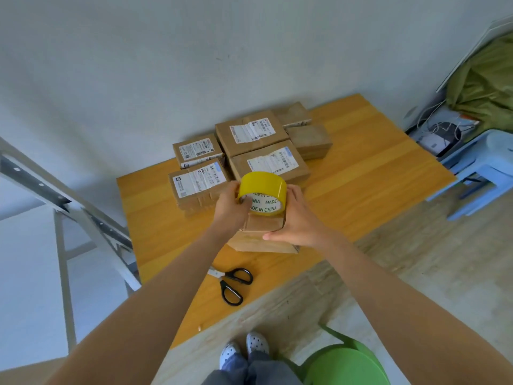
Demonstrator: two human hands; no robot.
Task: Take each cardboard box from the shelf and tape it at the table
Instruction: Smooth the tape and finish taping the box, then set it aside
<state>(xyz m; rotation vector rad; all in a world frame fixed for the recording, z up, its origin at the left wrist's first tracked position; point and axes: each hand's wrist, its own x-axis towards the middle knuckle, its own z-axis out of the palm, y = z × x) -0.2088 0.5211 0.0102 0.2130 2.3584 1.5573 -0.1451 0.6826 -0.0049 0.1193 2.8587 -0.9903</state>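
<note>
A small cardboard box (262, 241) sits on the wooden table (361, 173) in front of me. A yellow tape roll (262, 190) stands on edge on top of it. My left hand (231, 209) grips the roll from the left, fingers hooked into its core. My right hand (297, 220) holds the right side of the box and roll, thumb along the box's top front edge. A strip of tape appears to run from the roll down onto the box.
Several labelled cardboard boxes (251, 132) are stacked at the table's far side. Black scissors (234, 284) lie near the front edge. A metal shelf frame (63, 207) stands left, a blue stool (477, 168) right, a green stool (347, 362) by my feet.
</note>
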